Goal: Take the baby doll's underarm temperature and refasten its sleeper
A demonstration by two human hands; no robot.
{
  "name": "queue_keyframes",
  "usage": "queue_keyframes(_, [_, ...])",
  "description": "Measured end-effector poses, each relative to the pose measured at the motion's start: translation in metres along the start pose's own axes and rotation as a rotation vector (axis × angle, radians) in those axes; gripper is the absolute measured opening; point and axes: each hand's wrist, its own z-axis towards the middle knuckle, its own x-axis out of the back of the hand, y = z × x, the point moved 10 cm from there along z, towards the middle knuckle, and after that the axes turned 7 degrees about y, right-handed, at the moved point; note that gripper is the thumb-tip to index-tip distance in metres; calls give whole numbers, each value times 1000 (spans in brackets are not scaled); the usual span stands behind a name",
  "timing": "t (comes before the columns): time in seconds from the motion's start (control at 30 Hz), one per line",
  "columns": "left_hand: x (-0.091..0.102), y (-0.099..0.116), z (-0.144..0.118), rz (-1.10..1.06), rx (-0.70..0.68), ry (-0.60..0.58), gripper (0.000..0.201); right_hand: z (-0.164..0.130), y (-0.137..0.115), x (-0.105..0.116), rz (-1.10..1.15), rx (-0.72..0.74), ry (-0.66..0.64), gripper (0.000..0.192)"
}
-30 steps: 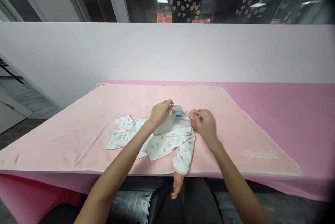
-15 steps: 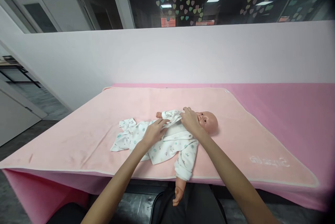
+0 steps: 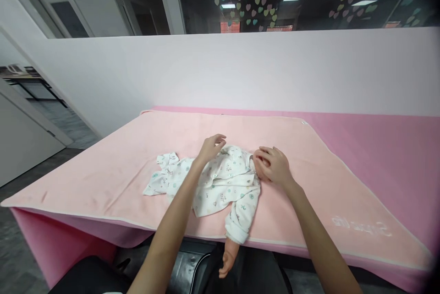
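Note:
A baby doll (image 3: 260,170) lies on its back, head to the right, in a white printed long-sleeved top (image 3: 225,184). The top's front panels overlap across its chest. My right hand (image 3: 277,166) curls around the doll's head and covers most of it. Over the doll's far sleeve is my left hand (image 3: 211,147), its fingers stretched out and thumb apart; the doll's far hand is hidden there. The doll's near arm (image 3: 229,255) hangs over the table's front edge. Printed white trousers (image 3: 160,179) extend to the left.
A peach blanket (image 3: 113,161) with a pale edge lies under the doll, over a pink cloth (image 3: 385,147) on the table. Behind stands a white partition (image 3: 240,74) below dark glass. A black chair (image 3: 89,275) is by the front edge.
The top's front, held up and folded back earlier, now lies across the chest. My right hand has moved from the collar to the head. My left hand has moved up off the chest.

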Motion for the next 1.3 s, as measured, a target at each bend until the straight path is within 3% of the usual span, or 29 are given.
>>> queue_keyframes(0.03, [-6, -8, 9, 132, 14, 103, 37, 2, 10, 5, 53, -48, 36, 23])
queue_keyframes(0.07, [-19, -16, 15, 281, 37, 109, 37, 4, 21, 9, 104, -96, 72, 24])
queue_keyframes(0.2, [-56, -39, 19, 393, 93, 12, 32, -2, 68, 11, 281, -292, 151, 27])
queue_keyframes(0.37, [-55, -54, 10, 447, 156, -74, 48, -21, 113, -9, 605, -557, 167, 39])
queue_keyframes(0.77, [-51, -65, 4, 532, 259, -133, 67, -37, 140, -32, 900, -773, 163, 44])
queue_keyframes(0.97, [-49, -67, 1, 491, 293, -147, 69, -48, 119, -55, 989, -862, -62, 64])
queue_keyframes(1.07, [-47, -67, 1, 485, 293, -132, 69, -50, 119, -58, 971, -834, -73, 67])
queue_keyframes(1.17, [-44, -66, 0, 475, 301, -96, 69, -54, 147, -52, 890, -861, 75, 52])
queue_keyframes(1.3, [-40, -65, 0, 436, 315, -45, 64, -66, 187, -27, 726, -940, 440, 41])
